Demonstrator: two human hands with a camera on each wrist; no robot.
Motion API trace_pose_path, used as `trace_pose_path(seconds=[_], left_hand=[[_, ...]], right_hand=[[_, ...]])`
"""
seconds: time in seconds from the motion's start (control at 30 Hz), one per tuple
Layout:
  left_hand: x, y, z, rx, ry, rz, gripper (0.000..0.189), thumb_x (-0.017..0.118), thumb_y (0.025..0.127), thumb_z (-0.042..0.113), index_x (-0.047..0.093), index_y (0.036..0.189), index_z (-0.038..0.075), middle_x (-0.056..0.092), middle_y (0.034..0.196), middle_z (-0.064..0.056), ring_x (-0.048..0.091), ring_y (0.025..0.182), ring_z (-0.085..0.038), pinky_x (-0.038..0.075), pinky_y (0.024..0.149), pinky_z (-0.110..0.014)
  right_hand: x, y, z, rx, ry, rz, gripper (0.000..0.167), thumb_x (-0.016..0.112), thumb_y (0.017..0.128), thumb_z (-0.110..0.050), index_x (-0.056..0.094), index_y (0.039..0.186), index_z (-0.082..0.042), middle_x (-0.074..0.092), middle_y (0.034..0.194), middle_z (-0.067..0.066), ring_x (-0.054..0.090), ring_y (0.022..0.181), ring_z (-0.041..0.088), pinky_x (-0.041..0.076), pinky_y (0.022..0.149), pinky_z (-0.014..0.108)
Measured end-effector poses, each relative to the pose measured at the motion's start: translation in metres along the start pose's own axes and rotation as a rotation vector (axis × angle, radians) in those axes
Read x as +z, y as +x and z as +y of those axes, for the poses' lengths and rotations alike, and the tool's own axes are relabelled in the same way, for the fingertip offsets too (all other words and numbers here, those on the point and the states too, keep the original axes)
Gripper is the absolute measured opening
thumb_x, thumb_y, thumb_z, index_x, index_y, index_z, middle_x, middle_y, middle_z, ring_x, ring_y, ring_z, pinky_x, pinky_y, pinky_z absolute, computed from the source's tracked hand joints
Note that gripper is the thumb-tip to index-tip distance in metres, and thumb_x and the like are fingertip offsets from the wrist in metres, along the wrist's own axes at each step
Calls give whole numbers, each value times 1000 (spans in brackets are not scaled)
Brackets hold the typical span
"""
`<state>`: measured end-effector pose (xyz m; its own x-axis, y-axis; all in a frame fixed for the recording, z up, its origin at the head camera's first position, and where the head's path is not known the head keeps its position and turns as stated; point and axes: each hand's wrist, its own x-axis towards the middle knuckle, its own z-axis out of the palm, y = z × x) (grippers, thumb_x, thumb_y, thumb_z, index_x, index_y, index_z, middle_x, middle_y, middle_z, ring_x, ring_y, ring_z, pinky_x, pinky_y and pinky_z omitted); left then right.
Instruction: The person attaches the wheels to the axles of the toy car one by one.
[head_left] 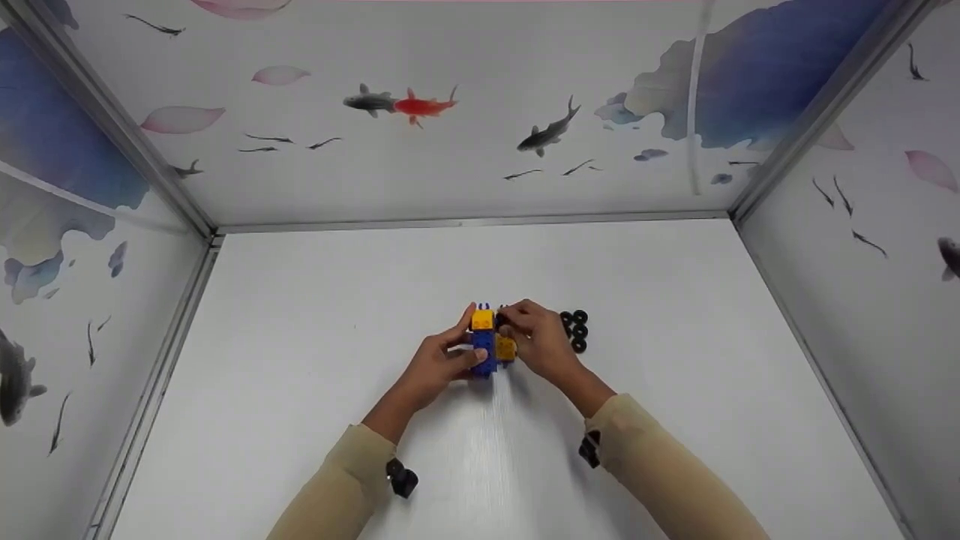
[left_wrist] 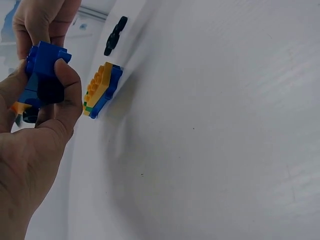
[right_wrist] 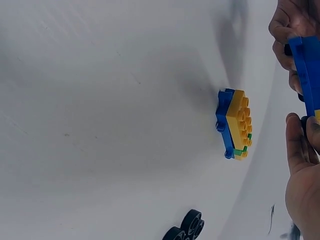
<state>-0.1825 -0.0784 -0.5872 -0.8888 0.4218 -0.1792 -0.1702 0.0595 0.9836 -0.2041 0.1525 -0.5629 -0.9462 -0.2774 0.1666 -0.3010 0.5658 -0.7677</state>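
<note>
My left hand [head_left: 441, 364] grips a blue block build [head_left: 484, 356] with a yellow block [head_left: 482, 320] at its far end, fingers and thumb on opposite sides. Close over the table, the build shows its blue studded end in the left wrist view. Black wheels [right_wrist: 301, 97] show along its side in the right wrist view. At the far end of the build, my right hand [head_left: 544, 341] pinches a small black wheel [right_wrist: 304, 123] against its side. Beyond both hands, a second build of yellow blocks on a blue base [right_wrist: 237, 122] stands on the table.
Several loose black wheels [head_left: 580, 330] lie grouped on the white table [head_left: 337, 300], just right of my right hand. Printed panels [head_left: 480, 165] with fish and petals wall the table at the back and both sides. A metal edge strip [head_left: 465, 223] runs along the back.
</note>
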Motion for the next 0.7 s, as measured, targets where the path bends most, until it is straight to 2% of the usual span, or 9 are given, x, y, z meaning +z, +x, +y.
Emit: trace_pose_path(seconds=[0.2, 0.43, 0.7], left_hand=[[2, 1, 2, 10, 0, -2, 85, 78, 105, 35, 27, 173, 44, 57, 155, -18, 64, 138, -35, 65, 104, -44], [9, 4, 2, 26, -4, 1, 84, 77, 106, 31, 28, 173, 44, 58, 150, -18, 69, 129, -34, 67, 100, -41], [13, 5, -3, 30, 9, 8, 82, 76, 106, 33, 31, 173, 45, 56, 149, -21, 71, 126, -34, 66, 103, -46]], right_hand=[[0, 0, -2, -17, -35, 21, 33, 72, 105, -2, 76, 138, -1, 74, 122, 13, 75, 117, 29, 65, 103, 43], [-2, 2, 1, -66, -104, 21, 33, 72, 105, -2, 76, 138, -1, 73, 120, 14, 75, 113, 29, 66, 102, 42], [-4, 0, 11, -76, -68, -15, 32, 71, 106, -4, 77, 138, -3, 73, 122, 14, 76, 116, 29, 66, 101, 40]])
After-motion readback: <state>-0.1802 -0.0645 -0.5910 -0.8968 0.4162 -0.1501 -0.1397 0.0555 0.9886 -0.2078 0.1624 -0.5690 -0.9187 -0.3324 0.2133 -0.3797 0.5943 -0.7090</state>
